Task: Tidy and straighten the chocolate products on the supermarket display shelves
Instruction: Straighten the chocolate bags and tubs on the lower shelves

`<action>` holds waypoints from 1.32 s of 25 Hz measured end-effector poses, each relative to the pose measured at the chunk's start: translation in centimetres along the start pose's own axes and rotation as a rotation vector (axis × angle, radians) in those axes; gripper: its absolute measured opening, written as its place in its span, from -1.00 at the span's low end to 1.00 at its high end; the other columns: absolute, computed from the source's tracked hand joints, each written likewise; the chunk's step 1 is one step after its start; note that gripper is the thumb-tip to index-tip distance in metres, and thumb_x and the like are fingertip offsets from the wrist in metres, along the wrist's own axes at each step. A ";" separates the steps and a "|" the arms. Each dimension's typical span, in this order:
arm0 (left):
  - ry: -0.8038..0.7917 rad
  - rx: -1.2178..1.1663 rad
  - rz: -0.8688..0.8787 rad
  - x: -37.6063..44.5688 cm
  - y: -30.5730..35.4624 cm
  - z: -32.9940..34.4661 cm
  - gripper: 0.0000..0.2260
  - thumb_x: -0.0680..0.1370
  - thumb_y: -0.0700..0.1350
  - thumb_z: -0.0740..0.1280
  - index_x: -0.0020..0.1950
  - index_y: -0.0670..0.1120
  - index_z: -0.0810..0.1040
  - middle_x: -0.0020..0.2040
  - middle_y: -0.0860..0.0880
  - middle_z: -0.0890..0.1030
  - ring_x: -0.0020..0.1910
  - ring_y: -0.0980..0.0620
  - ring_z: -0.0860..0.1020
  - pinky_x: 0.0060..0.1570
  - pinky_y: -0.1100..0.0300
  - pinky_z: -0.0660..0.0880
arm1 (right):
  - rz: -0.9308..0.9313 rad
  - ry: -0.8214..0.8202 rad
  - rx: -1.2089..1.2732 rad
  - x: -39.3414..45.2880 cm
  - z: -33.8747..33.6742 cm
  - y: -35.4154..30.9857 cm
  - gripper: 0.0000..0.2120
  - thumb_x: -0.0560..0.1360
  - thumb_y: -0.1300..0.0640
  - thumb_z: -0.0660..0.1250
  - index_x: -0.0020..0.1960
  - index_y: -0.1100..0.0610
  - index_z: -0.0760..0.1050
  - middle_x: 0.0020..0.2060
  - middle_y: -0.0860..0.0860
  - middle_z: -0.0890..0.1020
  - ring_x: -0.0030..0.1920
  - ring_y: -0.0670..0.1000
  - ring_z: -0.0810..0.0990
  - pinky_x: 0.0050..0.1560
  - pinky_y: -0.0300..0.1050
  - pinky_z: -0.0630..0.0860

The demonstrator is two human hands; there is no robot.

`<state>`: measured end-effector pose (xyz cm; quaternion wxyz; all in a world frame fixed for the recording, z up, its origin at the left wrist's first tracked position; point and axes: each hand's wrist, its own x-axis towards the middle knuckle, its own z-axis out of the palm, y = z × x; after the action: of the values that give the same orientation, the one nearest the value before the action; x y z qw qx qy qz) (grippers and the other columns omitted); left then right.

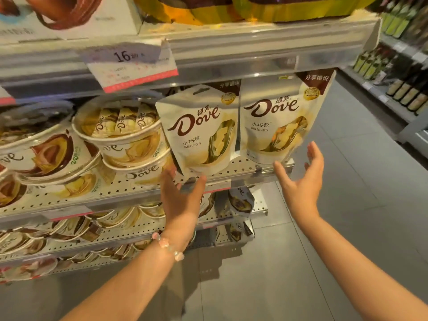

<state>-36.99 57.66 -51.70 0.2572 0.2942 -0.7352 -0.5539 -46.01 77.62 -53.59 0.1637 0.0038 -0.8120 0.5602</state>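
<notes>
Two white Dove chocolate pouches stand on the perforated middle shelf (pixel 240 169). The left pouch (pixel 199 128) leans a little to the left; the right pouch (pixel 278 121) stands at the shelf's right end. My left hand (pixel 181 195) is open just below the left pouch, fingers spread, holding nothing. My right hand (pixel 301 181) is open below and right of the right pouch, palm facing it, apart from it. Round Dove tubs (pixel 120 128) are stacked to the left of the pouches.
A price tag (pixel 132 66) hangs crooked from the shelf above. Lower shelves (pixel 115 230) hold more tubs and small pouches. Bottles line a shelf unit (pixel 403 72) at the far right across a grey tiled aisle floor.
</notes>
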 end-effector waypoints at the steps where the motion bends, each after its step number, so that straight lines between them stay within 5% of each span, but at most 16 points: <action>1: 0.014 0.009 0.102 -0.5 -1.1 -0.1 -0.40 0.40 0.02 0.48 0.32 -0.09 0.30 0.23 0.00 0.38 0.19 0.08 0.40 0.13 0.24 0.37 | -0.056 0.029 0.004 -1.4 0.4 1.4 -0.30 0.40 -0.04 0.44 0.42 0.06 0.18 0.31 -0.05 0.32 0.30 -0.13 0.30 0.30 -0.34 0.21; 3: 0.081 0.036 0.318 -0.9 -3.8 0.2 -0.46 0.38 0.00 0.48 0.22 -0.18 0.34 0.11 -0.01 0.38 0.09 0.02 0.40 0.11 0.10 0.41 | -0.134 0.070 0.031 -4.1 1.6 5.0 -0.39 0.39 -0.05 0.43 0.32 0.10 0.26 0.18 -0.06 0.35 0.18 -0.12 0.35 0.18 -0.49 0.23; 5: 0.143 0.058 0.457 -0.8 -6.5 0.5 -0.56 0.37 0.01 0.46 0.09 -0.20 0.40 -0.02 0.02 0.39 -0.06 0.04 0.40 -0.05 0.18 0.43 | -0.171 0.062 0.093 -5.8 3.1 8.5 -0.42 0.36 -0.08 0.44 0.25 0.10 0.30 0.12 -0.07 0.38 0.11 -0.10 0.39 0.13 -0.50 0.27; 8: 0.110 -0.066 0.516 -0.5 -11.3 1.3 -0.64 0.37 -0.05 0.48 0.04 0.00 0.37 -0.10 0.00 0.42 -0.17 0.09 0.39 -0.17 0.37 0.35 | -0.197 -0.056 0.180 -6.0 6.2 13.1 -0.38 0.29 -0.14 0.46 0.23 0.03 0.30 0.09 -0.09 0.41 0.12 -0.10 0.43 0.15 -0.37 0.33; 12: 0.189 -0.078 0.596 1.0 -18.9 2.5 -0.60 0.33 -0.06 0.51 -0.03 0.14 0.32 -0.17 0.09 0.38 -0.22 0.13 0.37 -0.19 0.45 0.32 | -0.216 -0.123 0.280 -5.4 11.2 17.7 -0.34 0.26 -0.03 0.54 0.24 -0.08 0.27 0.12 -0.16 0.43 0.15 -0.17 0.42 0.08 -0.49 0.30; 16: 0.188 -0.040 0.521 1.7 -23.9 4.7 -0.42 0.25 -0.04 0.56 0.09 0.13 0.26 -0.01 0.13 0.40 -0.03 0.26 0.41 -0.05 0.49 0.34 | -0.175 -0.063 0.414 -5.8 13.8 20.5 -0.38 0.27 0.13 0.56 0.16 -0.14 0.27 0.02 -0.30 0.41 0.04 -0.25 0.49 -0.02 -0.44 0.41; 22: -0.013 -0.113 0.279 4.3 -26.4 7.7 -0.33 0.21 -0.14 0.61 0.13 0.08 0.27 -0.02 0.21 0.47 0.00 0.22 0.49 -0.22 0.44 0.40 | -0.050 -0.072 0.269 -4.6 14.8 21.6 -0.59 0.29 0.13 0.55 0.06 0.04 0.46 -0.11 -0.07 0.60 -0.04 0.01 0.59 -0.04 -0.07 0.54; 26: 0.006 -0.130 0.235 5.9 -27.0 7.6 -0.46 0.25 -0.21 0.58 0.14 -0.01 0.44 0.08 0.02 0.60 0.12 0.00 0.55 0.02 -0.01 0.57 | -0.059 -0.155 0.270 -3.1 13.7 21.9 -0.70 0.29 0.14 0.55 -0.05 0.02 0.53 -0.18 -0.10 0.63 -0.11 -0.05 0.61 -0.07 -0.09 0.57; 28: -0.043 -0.085 0.231 6.3 -27.2 6.9 -0.47 0.26 -0.20 0.58 0.17 -0.03 0.48 0.09 0.01 0.62 0.11 0.00 0.56 0.05 -0.08 0.56 | -0.017 -0.196 0.275 -2.0 13.0 22.2 -0.69 0.27 0.14 0.56 -0.06 0.05 0.54 -0.15 -0.03 0.66 -0.10 -0.01 0.63 -0.04 -0.01 0.59; 33: -0.234 -0.156 0.190 6.9 -26.9 5.4 -0.55 0.30 -0.31 0.53 0.12 -0.05 0.54 0.03 -0.02 0.66 0.02 0.02 0.62 -0.07 0.08 0.60 | 0.041 -0.356 0.359 0.3 11.6 22.4 -0.70 0.26 0.23 0.55 -0.08 0.04 0.54 -0.15 -0.03 0.68 -0.20 -0.10 0.66 -0.37 -0.29 0.55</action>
<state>-41.62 50.59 -78.67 0.2429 0.1360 -0.7393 -0.6131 -53.59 75.46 -77.58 0.0035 0.1151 -0.7154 0.6892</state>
